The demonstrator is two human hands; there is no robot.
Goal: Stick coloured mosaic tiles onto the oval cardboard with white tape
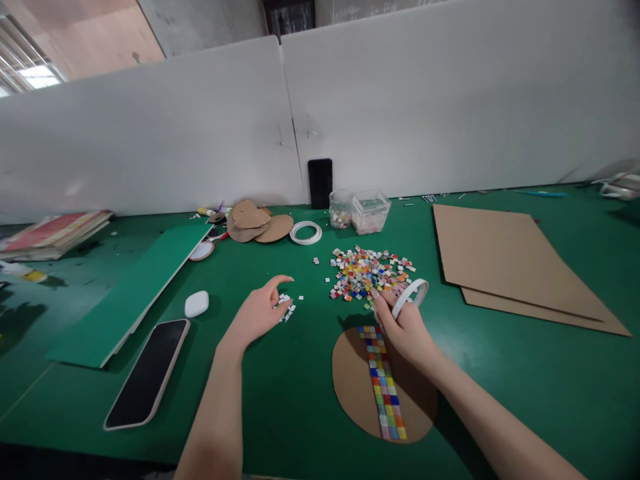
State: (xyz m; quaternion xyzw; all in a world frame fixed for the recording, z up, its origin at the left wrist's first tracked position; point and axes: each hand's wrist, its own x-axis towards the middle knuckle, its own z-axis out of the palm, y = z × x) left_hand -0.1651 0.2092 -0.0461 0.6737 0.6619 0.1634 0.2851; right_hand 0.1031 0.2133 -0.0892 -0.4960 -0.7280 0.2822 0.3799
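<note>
My left hand (260, 312) rests beside a small group of white tiles (287, 311), thumb and index finger apart. Near the lower edge of a pile of colourful mosaic tiles (357, 270), my right hand (403, 327) has its fingers bent together, with a roll of white tape (411, 298) around or against them. What its fingertips pinch, if anything, is too small to make out. Below it lies a rounded cardboard piece (350, 383), partly under the right hand and forearm. A band of coloured tiles (385, 387) runs down its middle.
A phone (147, 375) and white case (197, 304) lie left, near a green board (135, 287). Cardboard rounds (275, 229), a white ring (305, 233), clear containers (371, 212) and an upright black phone (320, 183) stand or lie behind. Cardboard sheets (500, 257) lie right.
</note>
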